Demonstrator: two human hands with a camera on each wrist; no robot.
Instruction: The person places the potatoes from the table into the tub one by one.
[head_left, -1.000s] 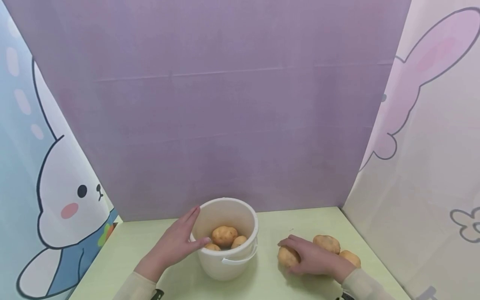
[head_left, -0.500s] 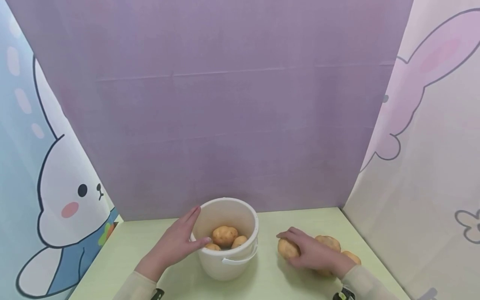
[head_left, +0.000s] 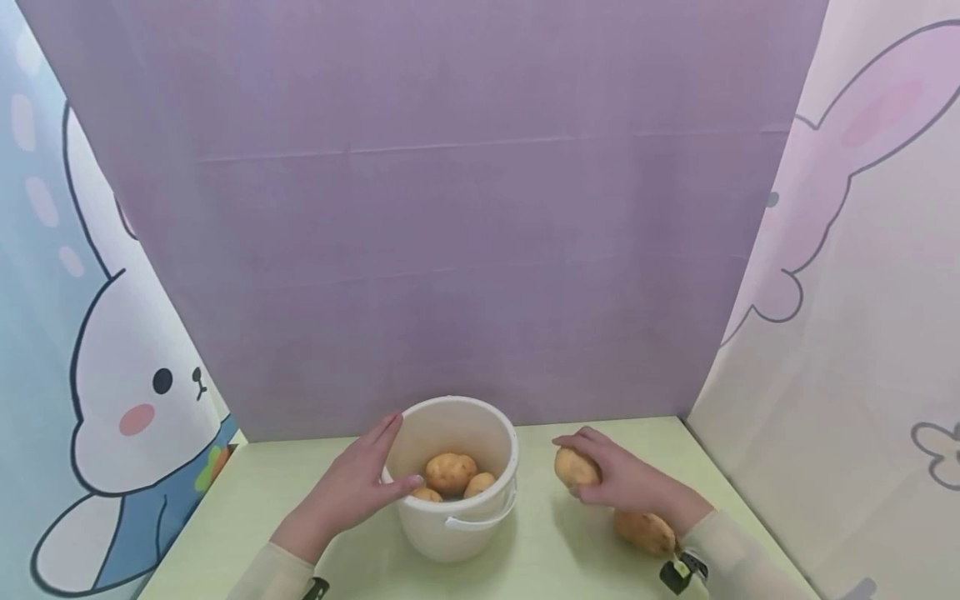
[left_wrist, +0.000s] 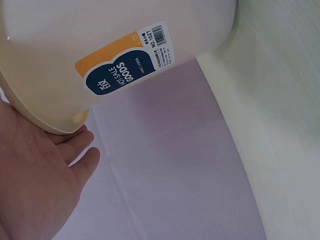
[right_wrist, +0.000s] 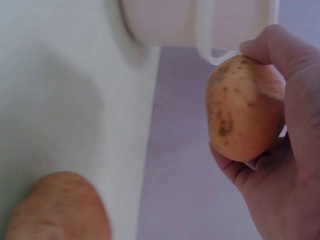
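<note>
The right hand (head_left: pixel 626 483) grips a potato (head_left: pixel 576 467), fingers curled over its top and thumb beneath, and holds it clear of the tabletop just right of centre in the lower part of the head view; the right wrist view shows the same potato (right_wrist: pixel 244 115) cradled in the curled fingers (right_wrist: pixel 272 47) at the right of the frame, close to the bucket's wall and its thin white handle (right_wrist: pixel 207 37) in the upper middle. The left hand (head_left: pixel 352 487) rests with nearly straight fingers flat against the left side of the white bucket (head_left: pixel 453 533), its thumb lying over the near rim; it holds nothing else. In the left wrist view the palm (left_wrist: pixel 35 175) fills the lower left and meets the bucket's wall, which bears an orange and dark blue label (left_wrist: pixel 125 65) in the upper middle. Three potatoes lie in the bucket (head_left: pixel 450 473), low in the centre of the head view. One more loose potato (head_left: pixel 645 533) lies on the pale green table (head_left: pixel 540 558) at the lower right, just below the right wrist. A purple backdrop (head_left: pixel 450 208) fills the upper centre, with a rabbit-print panel (head_left: pixel 112 400) at the left and another at the right (head_left: pixel 862 250).
</note>
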